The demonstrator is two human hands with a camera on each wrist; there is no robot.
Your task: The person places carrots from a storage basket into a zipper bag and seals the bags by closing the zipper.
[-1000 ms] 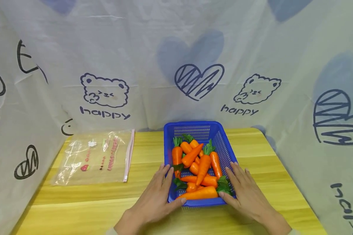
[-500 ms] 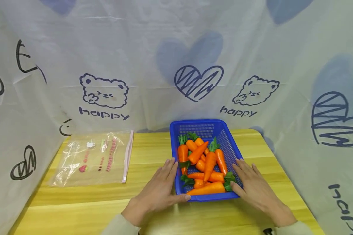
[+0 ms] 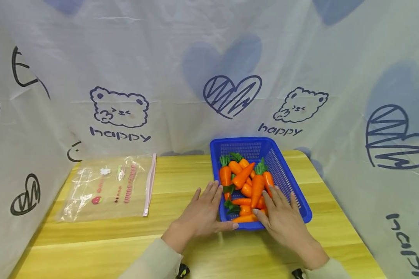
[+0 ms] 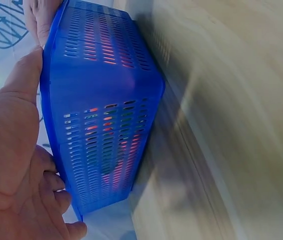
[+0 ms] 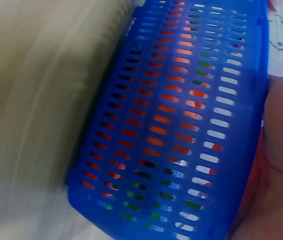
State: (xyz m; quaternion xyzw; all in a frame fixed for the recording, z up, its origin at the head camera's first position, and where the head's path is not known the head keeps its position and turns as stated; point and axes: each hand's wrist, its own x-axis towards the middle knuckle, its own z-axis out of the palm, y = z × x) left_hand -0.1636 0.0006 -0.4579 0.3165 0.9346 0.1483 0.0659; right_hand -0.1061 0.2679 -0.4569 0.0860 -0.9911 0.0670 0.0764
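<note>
A blue plastic basket with slotted walls stands on the table, holding several orange carrots with green tops. My left hand touches its near-left corner; the fingers extend along the left side and the thumb lies on the front rim. Over the near-right part of the basket, my right hand stretches its fingers across the carrots, hiding some of them; whether it presses on them I cannot tell. The left wrist view has the left palm beside the basket rim. In the right wrist view, carrots show through the slots.
A clear zip bag with a pink-white slider edge and red print lies flat at the left of the wooden table. White cloth with bear and heart drawings hangs around the back and sides.
The basket has slid to the right and slightly away, with both hands moving along. My right hand has shifted from the right rim inward over the carrots. The bag stays put.
</note>
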